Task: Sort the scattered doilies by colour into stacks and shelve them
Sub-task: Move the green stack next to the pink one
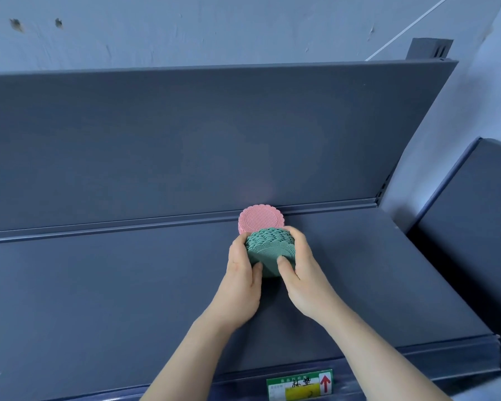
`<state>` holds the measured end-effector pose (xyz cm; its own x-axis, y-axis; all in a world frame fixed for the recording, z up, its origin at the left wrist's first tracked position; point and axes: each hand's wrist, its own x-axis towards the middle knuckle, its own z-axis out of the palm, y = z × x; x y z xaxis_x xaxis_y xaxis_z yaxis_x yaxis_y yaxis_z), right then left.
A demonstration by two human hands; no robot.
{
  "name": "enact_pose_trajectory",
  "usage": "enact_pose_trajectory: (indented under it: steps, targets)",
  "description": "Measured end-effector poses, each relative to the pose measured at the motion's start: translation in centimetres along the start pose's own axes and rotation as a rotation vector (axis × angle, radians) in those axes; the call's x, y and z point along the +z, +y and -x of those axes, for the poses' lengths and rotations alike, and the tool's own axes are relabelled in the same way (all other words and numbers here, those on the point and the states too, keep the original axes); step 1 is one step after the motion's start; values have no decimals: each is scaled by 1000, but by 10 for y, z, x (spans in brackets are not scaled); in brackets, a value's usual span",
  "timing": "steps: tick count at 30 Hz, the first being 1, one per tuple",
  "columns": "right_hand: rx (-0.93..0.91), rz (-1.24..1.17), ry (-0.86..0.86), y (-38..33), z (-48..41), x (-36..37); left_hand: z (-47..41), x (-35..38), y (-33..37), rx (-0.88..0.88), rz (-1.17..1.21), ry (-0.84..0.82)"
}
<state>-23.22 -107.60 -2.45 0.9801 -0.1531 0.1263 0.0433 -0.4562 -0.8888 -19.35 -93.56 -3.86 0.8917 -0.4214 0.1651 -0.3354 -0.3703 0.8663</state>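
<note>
- The green stack of doilies sits between both hands over the dark grey shelf, towards its right half.
- The left hand grips the stack's left side, with its thumb lying on the near face. Its fingers curl round the far side and are mostly hidden.
- The right hand grips the right side the same way, thumb pressed to the near face and fingertips out of sight behind the doilies.
- The green stack looks tipped or fanned: layered scalloped edges show at its top and a flat ribbed face below. Its underside is covered, so I cannot tell whether it rests on the shelf.
- The pink stack of doilies stands just behind it, against the back panel. Its front edge is hidden by the green stack, and whether the two touch is unclear.
- A green and yellow label with a red arrow is fixed to the shelf's front lip. Its handwriting is too small to read.
- Both forearms are cut off by the bottom edge.
- A second dark unit at the right is only partly in view.
</note>
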Motion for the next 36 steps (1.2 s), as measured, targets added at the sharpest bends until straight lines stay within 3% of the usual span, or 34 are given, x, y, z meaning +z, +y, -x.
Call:
enact_pose_trajectory:
  steps: [7,11,16,18,22,25,30,36]
  targets:
    - [18,-124,-14,-3,-3,-4,-1,1,5,-52,177,-13]
    - [-24,-63,-15,0,-4,1,0,4,7,-40,65,32]
    - [0,37,-15,7,-1,-1,4,3,7,124,-156,55]
    - [6,94,-18,5,-5,-6,0,-4,10,84,-131,41]
    - [104,158,-36,-5,-25,-23,-14,-17,13,-211,100,65]
    - [178,232,-87,-4,-32,-22,-18,-18,8,-348,97,68]
    - [250,358,-90,10,-40,-12,-18,-15,9,-335,-100,82]
    - [215,311,-15,15,-41,-14,-15,-11,10,-304,-132,140]
